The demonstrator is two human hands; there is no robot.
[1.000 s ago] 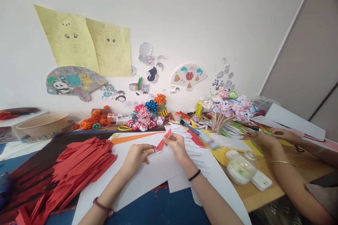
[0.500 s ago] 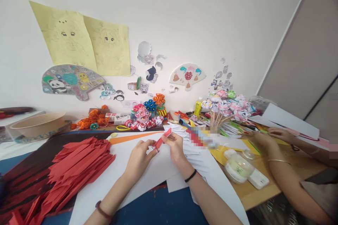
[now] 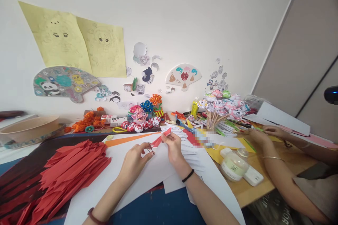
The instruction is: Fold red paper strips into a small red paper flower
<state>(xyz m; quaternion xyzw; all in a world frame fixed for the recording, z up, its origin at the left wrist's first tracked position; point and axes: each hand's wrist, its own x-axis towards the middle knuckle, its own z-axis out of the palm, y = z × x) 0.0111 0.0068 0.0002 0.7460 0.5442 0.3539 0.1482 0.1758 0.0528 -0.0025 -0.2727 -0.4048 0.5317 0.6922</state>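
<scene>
While the right hand point(image 3: 173, 148) is pinching a folded red paper strip point(image 3: 160, 140) over white paper point(image 3: 150, 173), the left hand point(image 3: 134, 160) is gripping a thin dark loop point(image 3: 150, 146). Red offcuts point(image 3: 75, 168) are hogging the left, a striped pot point(image 3: 159, 113) is holding orange flowers point(image 3: 156, 100), and a labelled jar point(image 3: 233, 166) is sitting right.

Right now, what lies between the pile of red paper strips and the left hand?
In the head view, flat white paper separates the red pile from the left hand.
</scene>
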